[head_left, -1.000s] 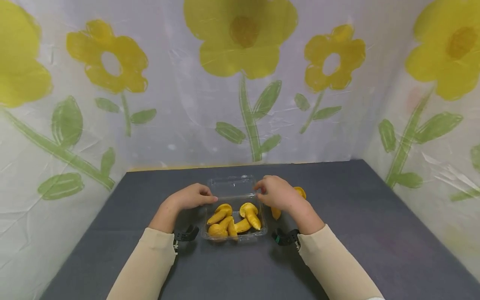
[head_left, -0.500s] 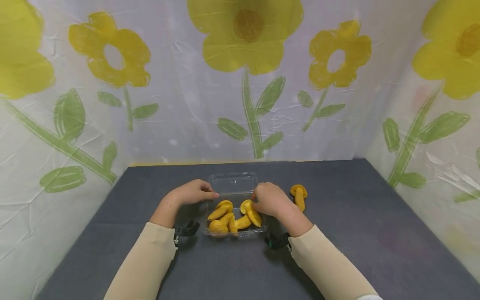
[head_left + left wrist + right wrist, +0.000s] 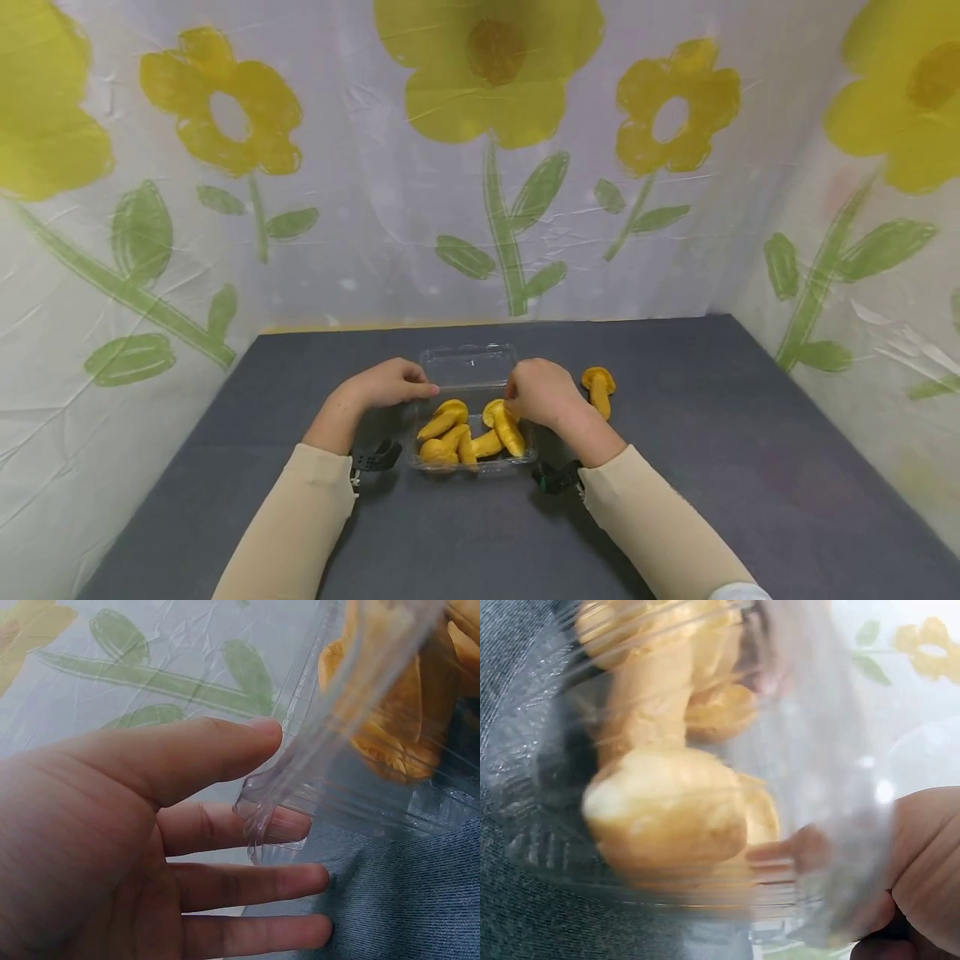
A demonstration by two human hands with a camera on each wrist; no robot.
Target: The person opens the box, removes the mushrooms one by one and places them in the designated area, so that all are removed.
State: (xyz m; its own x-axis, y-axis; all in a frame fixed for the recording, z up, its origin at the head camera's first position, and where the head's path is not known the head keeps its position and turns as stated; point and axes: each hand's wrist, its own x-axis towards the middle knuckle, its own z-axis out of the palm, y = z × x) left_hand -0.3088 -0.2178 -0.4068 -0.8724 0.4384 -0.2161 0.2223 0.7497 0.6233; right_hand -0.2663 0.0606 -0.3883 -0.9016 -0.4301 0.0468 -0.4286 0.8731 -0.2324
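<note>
A clear plastic clamshell container [image 3: 472, 467] stands with its lid [image 3: 468, 363] folded back, holding several yellow mushrooms [image 3: 446, 450]. My left hand [image 3: 386, 383] steadies its left rear corner. In the left wrist view that corner lies between thumb [image 3: 240, 748] and index finger [image 3: 289, 825], while the other fingers stay straight. My right hand [image 3: 543, 392] reaches over the right wall with curled fingers, gripping at a mushroom [image 3: 507, 429] inside. The right wrist view shows a finger [image 3: 802, 850] through the plastic, against the mushrooms [image 3: 667, 814]; the other fingertips are hidden.
One mushroom [image 3: 598, 387] lies on the dark grey table [image 3: 712, 467], just right of my right hand. Behind the table and along both sides hang white sheets [image 3: 352, 250] painted with yellow flowers. A dark strap [image 3: 557, 477] sits at my right wrist.
My right hand has come down and inward over the container's right side. The yellow piece seen beneath it earlier no longer shows there, and the outside mushroom is uncovered. My left hand stays put.
</note>
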